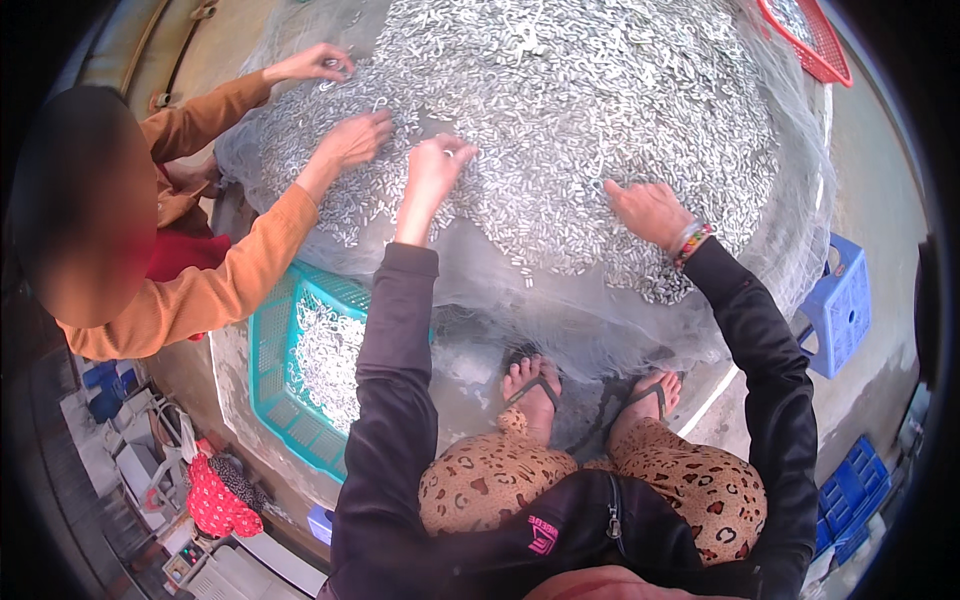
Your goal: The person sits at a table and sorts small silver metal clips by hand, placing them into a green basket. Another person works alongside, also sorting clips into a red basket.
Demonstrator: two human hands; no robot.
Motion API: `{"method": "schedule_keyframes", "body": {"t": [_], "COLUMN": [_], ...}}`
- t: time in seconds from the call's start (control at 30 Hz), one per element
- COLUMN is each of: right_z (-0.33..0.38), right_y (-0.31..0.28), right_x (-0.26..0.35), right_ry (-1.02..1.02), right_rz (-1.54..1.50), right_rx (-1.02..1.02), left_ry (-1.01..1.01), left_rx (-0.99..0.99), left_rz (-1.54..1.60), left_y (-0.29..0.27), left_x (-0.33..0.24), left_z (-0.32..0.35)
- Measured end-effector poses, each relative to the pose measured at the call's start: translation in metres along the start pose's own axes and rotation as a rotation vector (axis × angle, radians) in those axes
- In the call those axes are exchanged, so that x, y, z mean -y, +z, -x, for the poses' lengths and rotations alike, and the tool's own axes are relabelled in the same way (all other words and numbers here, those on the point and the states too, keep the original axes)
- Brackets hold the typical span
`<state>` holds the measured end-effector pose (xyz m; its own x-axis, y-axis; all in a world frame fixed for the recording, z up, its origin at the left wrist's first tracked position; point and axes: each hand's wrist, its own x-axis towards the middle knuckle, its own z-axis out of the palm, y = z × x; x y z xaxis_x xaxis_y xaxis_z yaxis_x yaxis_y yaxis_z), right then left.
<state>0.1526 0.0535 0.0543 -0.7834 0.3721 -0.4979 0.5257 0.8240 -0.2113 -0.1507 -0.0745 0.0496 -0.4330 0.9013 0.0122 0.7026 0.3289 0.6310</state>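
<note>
A wide heap of small silvery dried fish (pixel 570 120) lies spread on a fine net (pixel 790 250) in front of me. My left hand (pixel 436 165) is raised over the near part of the heap, fingertips pinched together; whether they hold a fish I cannot tell. My right hand (pixel 650 210) rests flat on the fish at the heap's near right, fingers spread. Both my arms wear black sleeves, and a beaded bracelet (pixel 690 240) is on my right wrist.
A person in an orange top (pixel 200 290) squats at my left, both hands (pixel 352 138) in the fish. A teal basket (pixel 275 370) with fish stands by my left leg. A red basket (pixel 815 45) is far right, a blue stool (pixel 840 305) at right.
</note>
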Motion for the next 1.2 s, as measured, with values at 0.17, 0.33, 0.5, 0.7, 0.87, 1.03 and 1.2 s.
{"method": "schedule_keyframes", "body": {"t": [0.17, 0.33, 0.5, 0.7, 0.87, 1.03, 1.2], "right_z": [0.037, 0.051, 0.041, 0.043, 0.046, 0.045, 0.048], "right_y": [-0.04, -0.056, -0.051, -0.043, -0.039, -0.042, -0.047], "right_x": [-0.024, -0.036, -0.036, -0.038, -0.044, -0.043, -0.033], "right_ry": [0.017, -0.015, 0.097, -0.014, 0.038, 0.23, -0.048], "right_rz": [-0.392, -0.911, -0.967, -1.031, -1.115, -1.459, -1.883], "right_rx": [-0.073, -0.13, -0.244, -0.311, -0.429, -0.26, -0.147], "left_ry": [-0.033, -0.073, -0.052, 0.052, -0.159, -0.236, -0.265], "left_rx": [0.151, 0.112, 0.128, 0.092, 0.362, 0.581, 0.714], "left_rz": [-0.153, 0.156, 0.05, 0.24, 0.884, 1.43, 1.709], "left_y": [0.018, 0.001, -0.003, 0.003, -0.001, 0.006, 0.025], "left_x": [-0.024, -0.057, -0.085, -0.098, -0.109, -0.123, -0.13], "left_z": [-0.004, -0.012, -0.013, -0.018, -0.016, -0.012, -0.009]}}
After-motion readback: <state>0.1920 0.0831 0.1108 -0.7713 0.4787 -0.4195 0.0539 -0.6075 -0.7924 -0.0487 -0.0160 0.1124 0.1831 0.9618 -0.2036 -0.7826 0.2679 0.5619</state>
